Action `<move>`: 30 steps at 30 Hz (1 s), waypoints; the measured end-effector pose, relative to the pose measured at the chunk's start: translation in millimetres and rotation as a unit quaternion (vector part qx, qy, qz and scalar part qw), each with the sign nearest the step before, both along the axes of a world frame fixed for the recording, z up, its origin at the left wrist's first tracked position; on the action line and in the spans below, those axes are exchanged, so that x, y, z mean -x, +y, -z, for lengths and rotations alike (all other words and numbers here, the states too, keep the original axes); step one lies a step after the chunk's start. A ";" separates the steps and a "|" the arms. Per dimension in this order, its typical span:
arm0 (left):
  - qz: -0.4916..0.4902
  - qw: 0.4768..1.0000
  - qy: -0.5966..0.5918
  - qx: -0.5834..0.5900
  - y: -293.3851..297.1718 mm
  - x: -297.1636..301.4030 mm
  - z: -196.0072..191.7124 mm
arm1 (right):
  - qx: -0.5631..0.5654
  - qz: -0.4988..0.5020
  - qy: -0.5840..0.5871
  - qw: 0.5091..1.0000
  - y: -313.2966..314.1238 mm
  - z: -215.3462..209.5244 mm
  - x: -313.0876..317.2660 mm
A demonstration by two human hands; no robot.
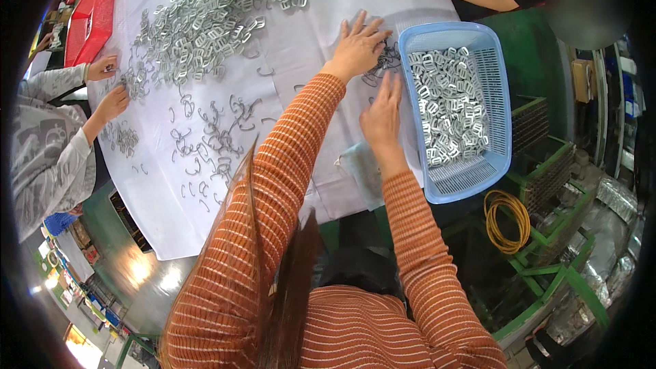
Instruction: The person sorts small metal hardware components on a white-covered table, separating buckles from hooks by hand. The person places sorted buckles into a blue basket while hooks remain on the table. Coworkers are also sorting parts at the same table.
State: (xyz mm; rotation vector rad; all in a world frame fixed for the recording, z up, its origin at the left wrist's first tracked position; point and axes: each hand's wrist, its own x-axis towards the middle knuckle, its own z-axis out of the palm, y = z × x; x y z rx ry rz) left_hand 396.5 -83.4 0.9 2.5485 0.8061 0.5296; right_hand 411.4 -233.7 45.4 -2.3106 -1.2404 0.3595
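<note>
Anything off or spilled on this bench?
Mostly orderly. The light blue plastic basket of silver metal buckles hangs past the corner of the white cloth-covered table, so it looks precarious. A coil of yellow cable lies loose below. Both hands, left and right, lie flat beside the basket.

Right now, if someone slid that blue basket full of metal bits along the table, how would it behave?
The blue basket would probably feel heavy, since grey metal clips fill most of it. Its slotted plastic walls may flex a little. It seems unlikely to tip, being wide and shallow, but it might drag the white sheet along as it slides.
</note>
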 end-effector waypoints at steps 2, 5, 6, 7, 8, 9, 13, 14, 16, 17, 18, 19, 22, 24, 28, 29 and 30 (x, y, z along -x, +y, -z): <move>0.071 0.996 0.030 -0.032 0.5 -0.3 7.5 | -0.011 0.040 0.000 0.999 22.9 18.6 -6.5; 0.169 0.985 0.020 0.027 -3.5 16.5 6.1 | -0.007 0.018 0.020 1.000 24.8 26.8 -5.5; 0.172 0.984 -0.006 0.051 -6.4 27.3 5.0 | -0.003 -0.003 0.031 1.000 22.6 27.1 -5.1; 0.144 0.983 -0.044 0.103 -7.1 39.7 1.3 | 0.044 0.011 0.021 0.999 18.9 17.4 -1.6; 0.115 0.978 -0.084 0.153 -6.5 50.1 -2.1 | 0.090 0.025 0.010 0.996 11.2 1.2 1.4; 0.085 0.968 -0.124 0.202 -4.3 58.7 -5.4 | 0.135 0.038 -0.001 0.990 3.9 -9.8 2.8; -0.059 0.988 0.032 0.138 8.7 61.5 -21.2 | 0.222 0.107 0.064 0.967 1.4 -9.1 -4.5; -0.030 0.990 0.041 0.132 6.6 58.8 -23.5 | 0.185 0.103 0.034 0.977 3.1 -1.3 -5.8; 0.022 0.990 0.062 0.121 -3.8 53.7 -24.8 | 0.155 0.090 0.041 0.983 15.7 6.7 -6.0; 0.028 0.988 0.060 0.136 -11.1 53.3 -22.1 | 0.143 0.085 0.043 0.985 20.9 8.8 -6.4; 0.032 0.986 0.057 0.151 -18.6 54.1 -19.3 | 0.112 0.087 0.052 0.989 27.1 12.1 -4.4; 0.037 0.984 0.053 0.164 -24.0 54.7 -17.0 | 0.089 0.074 0.053 0.992 30.3 15.2 0.6; -0.011 0.963 -0.005 0.268 -32.4 71.8 -15.8 | -0.009 0.067 0.096 0.993 36.6 25.0 17.0; -0.035 0.943 -0.023 0.329 -29.6 97.5 -15.1 | -0.001 0.046 0.157 0.986 35.9 26.5 34.6; -0.133 0.912 -0.019 0.387 -33.1 213.3 -61.1 | -0.095 -0.076 0.239 0.963 33.6 15.2 126.0; -0.172 0.896 -0.019 0.408 -34.9 245.1 -70.2 | -0.097 -0.119 0.270 0.950 35.0 3.8 142.9; -0.232 0.891 -0.018 0.389 -40.2 277.5 -81.0 | -0.069 -0.130 0.273 0.951 38.8 -6.0 142.5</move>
